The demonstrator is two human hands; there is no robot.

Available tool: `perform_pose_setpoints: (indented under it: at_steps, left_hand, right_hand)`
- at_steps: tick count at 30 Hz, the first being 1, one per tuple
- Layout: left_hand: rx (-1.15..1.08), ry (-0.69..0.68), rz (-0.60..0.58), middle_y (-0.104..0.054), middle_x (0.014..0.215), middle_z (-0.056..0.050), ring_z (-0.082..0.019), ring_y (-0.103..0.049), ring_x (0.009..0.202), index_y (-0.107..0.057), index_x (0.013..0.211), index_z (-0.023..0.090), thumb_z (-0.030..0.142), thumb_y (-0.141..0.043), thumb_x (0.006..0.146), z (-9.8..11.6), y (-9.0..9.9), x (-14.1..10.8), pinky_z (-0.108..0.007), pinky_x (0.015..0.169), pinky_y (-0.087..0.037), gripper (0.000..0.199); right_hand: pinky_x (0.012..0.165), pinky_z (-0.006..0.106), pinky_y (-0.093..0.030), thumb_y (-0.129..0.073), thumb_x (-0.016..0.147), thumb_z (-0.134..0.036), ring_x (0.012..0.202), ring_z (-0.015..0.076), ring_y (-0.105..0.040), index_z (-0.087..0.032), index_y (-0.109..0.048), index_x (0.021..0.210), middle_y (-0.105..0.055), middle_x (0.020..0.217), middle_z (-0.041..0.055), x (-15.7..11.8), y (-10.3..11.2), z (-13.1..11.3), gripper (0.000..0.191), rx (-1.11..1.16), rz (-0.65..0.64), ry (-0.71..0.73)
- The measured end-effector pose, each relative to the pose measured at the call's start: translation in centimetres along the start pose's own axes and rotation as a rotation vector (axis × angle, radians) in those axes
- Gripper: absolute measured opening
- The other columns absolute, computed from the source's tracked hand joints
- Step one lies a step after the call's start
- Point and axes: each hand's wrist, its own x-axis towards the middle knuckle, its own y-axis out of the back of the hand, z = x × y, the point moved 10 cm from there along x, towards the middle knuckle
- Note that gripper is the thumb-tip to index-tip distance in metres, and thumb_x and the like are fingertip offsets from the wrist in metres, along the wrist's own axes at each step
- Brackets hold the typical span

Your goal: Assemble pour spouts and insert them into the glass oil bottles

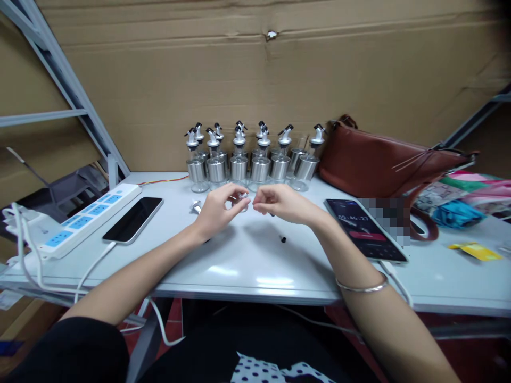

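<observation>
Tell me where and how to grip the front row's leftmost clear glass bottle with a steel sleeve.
Probably best: grip the clear glass bottle around its brushed steel sleeve, a broad upright cylinder, coming from the front left, since other bottles stand to its right and behind. The silver-and-black spout is narrower and angled.

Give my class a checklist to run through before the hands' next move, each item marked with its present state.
1. Left hand has a firm hold: cannot tell; its fingers curl, contents unclear.
2. Right hand has a firm hold: cannot tell; its curled fingers hide it.
3. Small black piece in plain view: ok, on the table.
4. Bottles standing: ok, behind the hands.
5. Personal items off the table: not ok; brown bag and phones there.
</observation>
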Motion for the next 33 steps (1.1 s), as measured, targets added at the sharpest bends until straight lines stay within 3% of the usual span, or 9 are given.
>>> perform_pose_setpoints:
  at_steps: [3,7,15,21,26,33]
  left_hand:
    - [-0.367,0.295,-0.015,-0.066,0.074,-0.002,-0.013,-0.065,0.066,-0.057,0.085,0.014,0.035,-0.068,0.078,-2.8,-1.3,-0.4,-0.024,0.061,-0.053,0.025]
    - [-0.596,0.429,-0.040,-0.067,0.074,-0.002,-0.013,-0.065,0.068,-0.056,0.080,0.014,0.041,-0.076,0.068,-3.4,-2.5,-0.8,-0.024,0.063,-0.053,0.035]
    - [-0.579,0.425,-0.064,-0.067,0.073,-0.002,-0.012,-0.061,0.065,-0.066,0.082,0.013,0.041,-0.074,0.069,-3.2,-2.4,-0.7,-0.021,0.055,-0.048,0.032]
    - [-0.563,0.361,-0.055,-0.069,0.075,-0.003,-0.012,-0.061,0.070,-0.069,0.082,0.013,0.043,-0.071,0.074,-2.8,-2.0,-0.3,-0.023,0.065,-0.048,0.031]
    - [-0.541,0.348,-0.059,-0.070,0.080,-0.004,-0.013,-0.061,0.073,-0.071,0.091,0.013,0.044,-0.067,0.078,-2.4,-1.8,-0.2,-0.024,0.069,-0.047,0.034]
    - [-0.623,0.342,0.011,-0.070,0.078,-0.004,-0.013,-0.063,0.073,-0.067,0.084,0.013,0.045,-0.072,0.074,-2.7,-1.4,-0.3,-0.025,0.068,-0.048,0.034]
  right_hand:
    - [0.060,0.025,-0.041,-0.058,0.076,-0.031,0.063,0.0129,-0.056,-0.016,-0.055,0.074,-0.062,0.067,0.0019,0.1,1.3,-0.5,0.016,0.187,0.165,0.066]
    - [0.060,0.027,-0.043,-0.062,0.073,-0.034,0.062,0.0138,-0.058,-0.018,-0.050,0.074,-0.062,0.066,0.0014,0.2,1.8,-0.3,0.021,0.374,0.268,0.113]
    - [0.057,0.027,-0.041,-0.056,0.080,-0.034,0.057,0.0120,-0.054,-0.015,-0.063,0.079,-0.059,0.059,-0.0001,0.3,1.9,-0.9,0.020,0.326,0.274,0.154]
    - [0.052,0.024,-0.040,-0.068,0.075,-0.042,0.051,0.0113,-0.057,-0.019,-0.050,0.077,-0.063,0.055,-0.0016,0.5,1.4,-0.8,0.030,0.507,0.260,0.142]
    - [0.042,0.020,-0.030,-0.078,0.064,-0.046,0.043,0.0059,-0.043,-0.019,-0.047,0.068,-0.054,0.048,-0.0063,0.3,1.7,-0.8,0.042,0.534,0.335,0.144]
    - [0.049,0.022,-0.040,-0.076,0.066,-0.049,0.051,0.0077,-0.053,-0.019,-0.047,0.071,-0.064,0.060,-0.0017,0.4,1.4,-0.8,0.042,0.642,0.312,0.181]
